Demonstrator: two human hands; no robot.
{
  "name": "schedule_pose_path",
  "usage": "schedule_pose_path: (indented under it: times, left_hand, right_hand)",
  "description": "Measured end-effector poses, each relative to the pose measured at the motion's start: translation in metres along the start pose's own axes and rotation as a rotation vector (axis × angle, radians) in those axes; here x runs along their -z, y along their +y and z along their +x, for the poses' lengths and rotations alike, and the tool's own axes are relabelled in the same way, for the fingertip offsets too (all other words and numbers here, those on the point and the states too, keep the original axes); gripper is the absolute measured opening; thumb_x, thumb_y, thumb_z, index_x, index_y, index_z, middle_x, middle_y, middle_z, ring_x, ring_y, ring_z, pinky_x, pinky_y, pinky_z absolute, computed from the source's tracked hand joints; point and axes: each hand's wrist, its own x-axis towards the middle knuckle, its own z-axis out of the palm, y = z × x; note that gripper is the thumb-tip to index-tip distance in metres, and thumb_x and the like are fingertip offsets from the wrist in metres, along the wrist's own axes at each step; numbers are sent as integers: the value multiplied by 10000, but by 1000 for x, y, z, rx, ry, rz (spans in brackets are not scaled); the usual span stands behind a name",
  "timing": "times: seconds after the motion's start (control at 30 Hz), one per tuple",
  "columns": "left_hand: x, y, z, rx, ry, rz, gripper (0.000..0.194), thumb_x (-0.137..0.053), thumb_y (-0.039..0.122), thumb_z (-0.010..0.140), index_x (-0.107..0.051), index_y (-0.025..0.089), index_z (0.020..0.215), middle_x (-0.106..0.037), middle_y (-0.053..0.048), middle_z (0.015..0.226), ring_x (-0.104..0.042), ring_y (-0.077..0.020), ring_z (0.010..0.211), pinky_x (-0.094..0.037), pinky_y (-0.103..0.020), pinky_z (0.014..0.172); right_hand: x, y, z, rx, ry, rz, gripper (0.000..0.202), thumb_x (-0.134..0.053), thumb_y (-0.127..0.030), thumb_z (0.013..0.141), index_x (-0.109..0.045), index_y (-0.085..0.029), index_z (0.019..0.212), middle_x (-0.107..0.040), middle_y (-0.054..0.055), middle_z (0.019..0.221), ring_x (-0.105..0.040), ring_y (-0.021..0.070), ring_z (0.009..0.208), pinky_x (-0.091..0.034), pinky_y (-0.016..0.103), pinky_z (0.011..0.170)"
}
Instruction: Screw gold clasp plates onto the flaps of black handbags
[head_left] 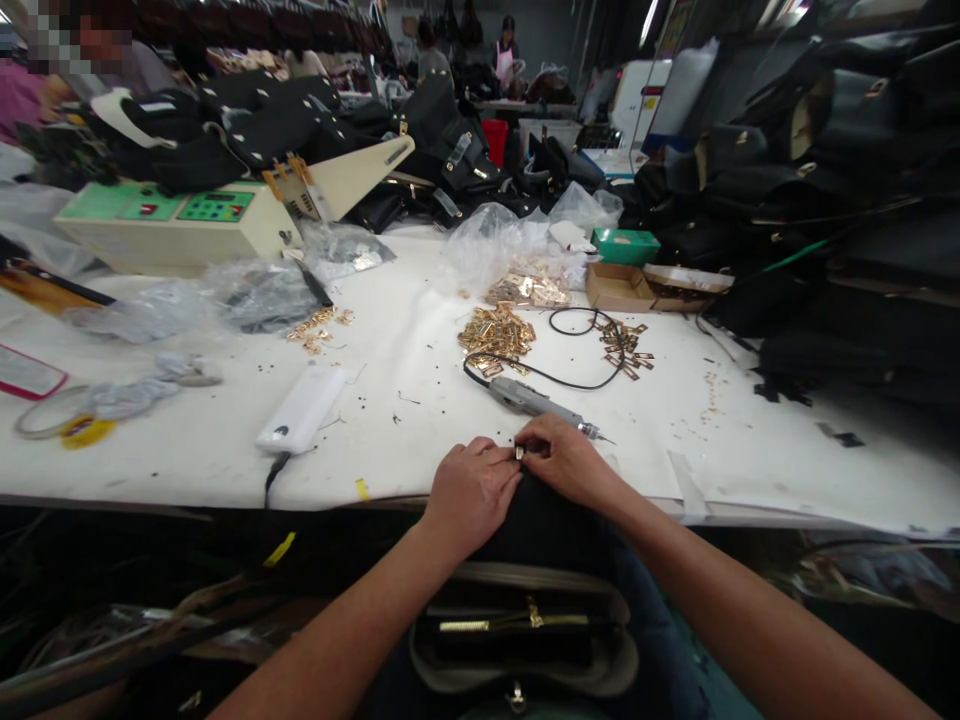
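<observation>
A black handbag (525, 655) is open towards me below the table edge, its zipped inner pocket showing. Its black flap (536, 515) stretches forward onto the table's front edge. My left hand (472, 490) presses on the flap's left side, fingers closed on its far edge. At that edge, my right hand (561, 458) pinches a small gold metal fitting (519, 454) from the right. The fingertips partly hide the fitting. Just beyond my right hand lies a grey electric screwdriver (536, 402) with a black cord.
Piles of gold metal plates (496, 335) lie beyond the screwdriver, near an open cardboard box (619, 287). A white power bank (302, 410) is at left, a cream machine (176, 235) behind it. Black bags (840, 180) are heaped at right. Other people are in the background.
</observation>
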Motion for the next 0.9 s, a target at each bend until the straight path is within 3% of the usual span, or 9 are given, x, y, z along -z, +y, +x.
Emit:
schedule_pose_path:
  times: [0.23,0.63,0.9]
  left_hand:
    - [-5,-5,0,-17,56,-71,183,-554,257,1001,-730,224,1036,-761,-26,1117,-613,-233,1071,-485,-400,852]
    - [4,-5,5,-11,-84,-11,185,-540,270,1006,-721,236,991,-740,-23,1075,-595,-240,1050,-471,-406,778]
    - [-1,-2,1,7,-9,-21,169,-573,262,993,-738,232,975,-756,-33,1038,-599,-232,1036,-450,-390,763]
  right_hand:
    - [-5,-3,0,-105,45,30,300,-646,-64,788,-682,-164,1069,-644,51,999,-600,160,837,-499,306,775]
    - [-3,-14,3,-165,7,4,326,-610,-25,778,-669,-162,1067,-622,31,971,-580,145,812,-492,294,770]
    - [2,-8,3,-168,-65,51,287,-654,-154,831,-678,-161,1117,-646,52,1012,-618,167,869,-507,313,793]
